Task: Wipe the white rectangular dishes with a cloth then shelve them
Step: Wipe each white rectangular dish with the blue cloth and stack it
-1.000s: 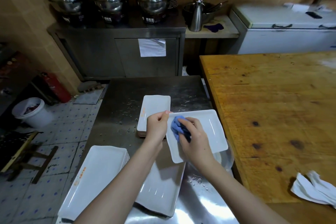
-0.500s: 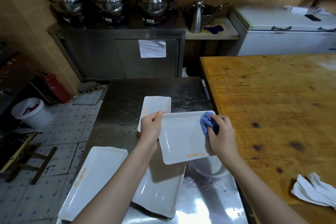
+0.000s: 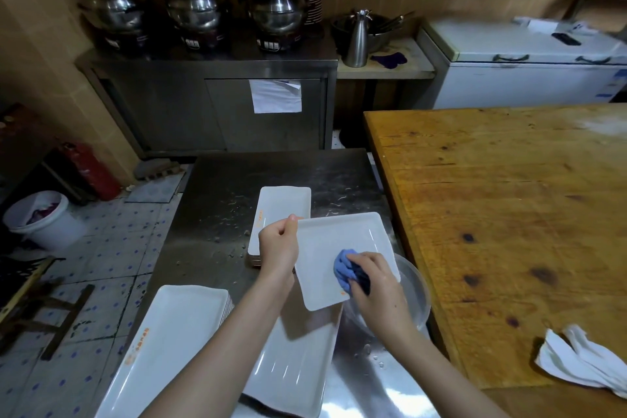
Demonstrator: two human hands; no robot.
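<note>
A person is working at a steel worktable (image 3: 217,187), seen from above over both bare forearms. The left hand (image 3: 278,246) is gripping the left edge of a white rectangular dish (image 3: 339,237), its fingers curled round the rim, and is holding the dish up, slightly tilted, above the table. The right hand (image 3: 376,285) is clutching a bunched blue cloth (image 3: 342,268) and pressing it against the near right part of the dish's face. Just beyond the left hand, a far stack of dishes (image 3: 283,205) is sitting on the steel. A larger near stack of dishes (image 3: 169,343) is lying at the near left corner. Between the forearms, one more long dish (image 3: 295,363) is resting under the held one. A clear bowl (image 3: 419,299) is peeking out from beneath the right hand at the table's right edge. To the right, a wooden table (image 3: 509,214) is standing alongside, with a crumpled white cloth (image 3: 583,363) lying near its front edge. Against the far wall, three steel pots (image 3: 196,10) are sitting on a metal cabinet (image 3: 176,105).
</note>
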